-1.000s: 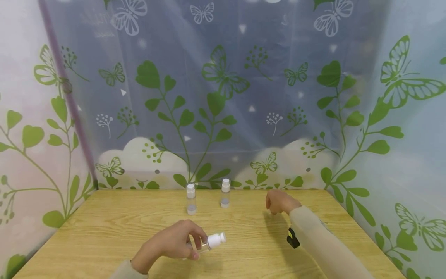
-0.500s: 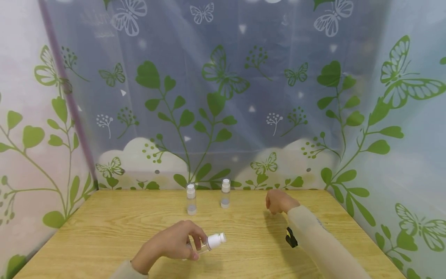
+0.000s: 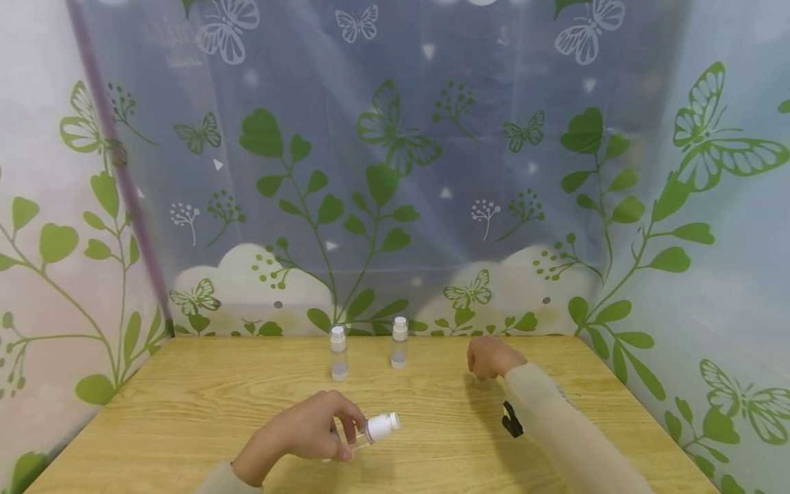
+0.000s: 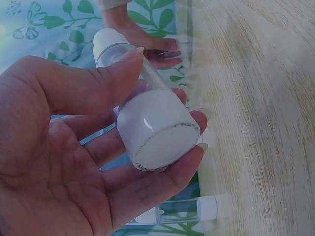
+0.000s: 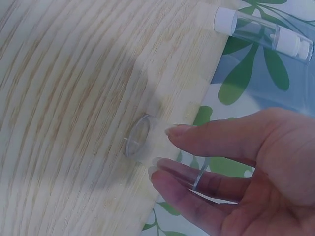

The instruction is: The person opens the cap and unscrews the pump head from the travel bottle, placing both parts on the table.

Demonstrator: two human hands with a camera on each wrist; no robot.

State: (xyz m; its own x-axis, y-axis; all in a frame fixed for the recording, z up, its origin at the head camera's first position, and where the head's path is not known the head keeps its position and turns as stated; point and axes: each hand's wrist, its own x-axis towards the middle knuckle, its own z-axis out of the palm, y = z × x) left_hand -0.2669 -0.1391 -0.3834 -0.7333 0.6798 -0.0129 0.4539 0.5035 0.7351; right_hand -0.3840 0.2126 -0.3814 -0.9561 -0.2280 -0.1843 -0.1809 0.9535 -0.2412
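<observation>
The left hand (image 3: 315, 422) grasps a clear plastic cylindrical bottle with a white pump head and a white round base (image 4: 157, 128). The thumb presses on one side of the clear body; the fingers curl round the opposite side and support the base. The bottle is tilted, its pump head exposed and directed toward the right-hand side, its position above the near part of a light wood-grain table (image 3: 216, 384).

The right hand (image 3: 492, 357) pinches a clear, colourless cylindrical cap (image 5: 157, 140) between thumb and fingers. The cap is located at the far right part of the table, with its round rim toward the tabletop; whether the rim bears on the wood cannot be determined.

Two matching clear cylindrical bottles with white bases and white upper parts stand upright near the far edge of the table: the left-hand unit (image 3: 339, 353) slightly nearer the person, the right-hand unit (image 3: 399, 343) slightly farther back. They are set apart from each other, between the two hands.

A beige long sleeve (image 3: 570, 425) covers the right arm. A small black and yellow object (image 3: 511, 420) is visible just beside it. Behind the table hangs a blue-grey sheet printed with green leaves and butterflies (image 3: 308, 89)
</observation>
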